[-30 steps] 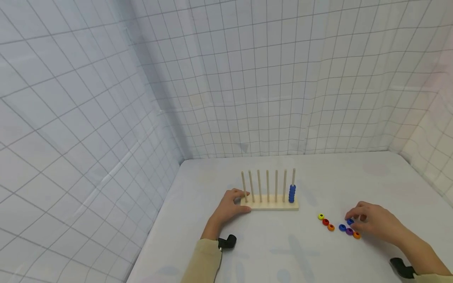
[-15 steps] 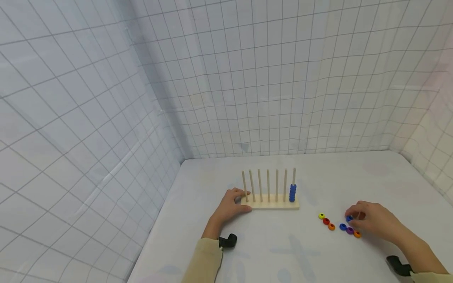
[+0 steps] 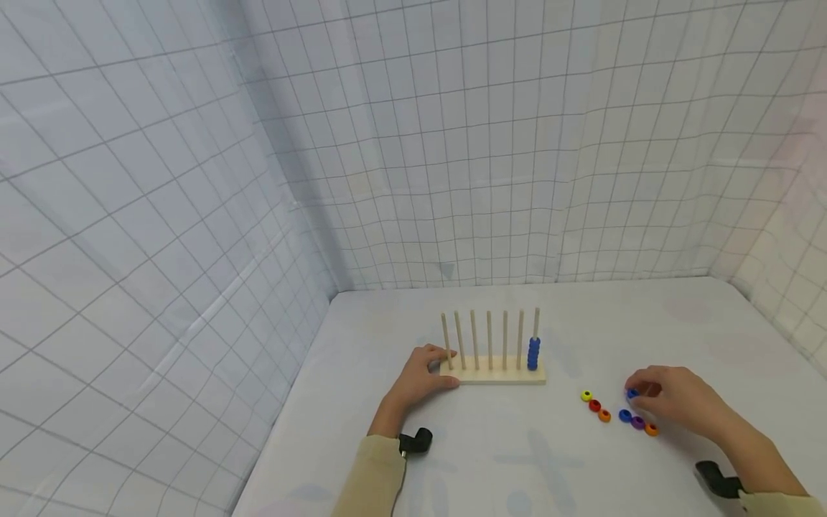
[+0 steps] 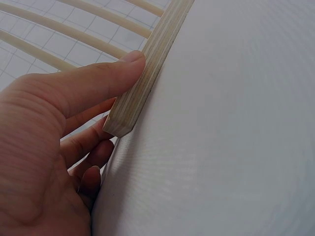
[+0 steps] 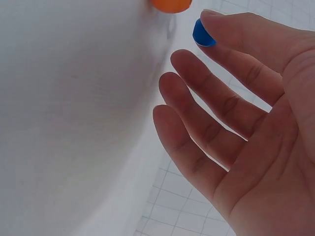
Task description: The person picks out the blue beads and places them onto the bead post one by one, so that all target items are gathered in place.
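My left hand [image 3: 420,377] grips the left end of a pale wooden peg rack [image 3: 494,375], thumb on the near edge and fingers behind. Seven upright pegs stand on the rack; the rightmost carries a stack of blue beads [image 3: 533,354], the others are bare. In the left wrist view the thumb presses the layered edge of the wooden base [image 4: 142,83]. Over to the right, my right hand [image 3: 681,402] pinches a blue bead [image 5: 203,33] between thumb and index finger, its other fingers spread apart from it.
Left of the right hand lie a yellow bead [image 3: 586,396], a red bead [image 3: 594,406] and an orange bead [image 3: 604,416]. Just below that hand are another blue bead [image 3: 624,415], a purple bead [image 3: 637,423] and a second orange bead [image 3: 651,429]. Grid-patterned sheets [image 3: 452,158] surround the white table.
My right hand has lifted the pinched blue bead slightly up and to the left, away from the purple and orange beads. The left hand and rack stay in place.
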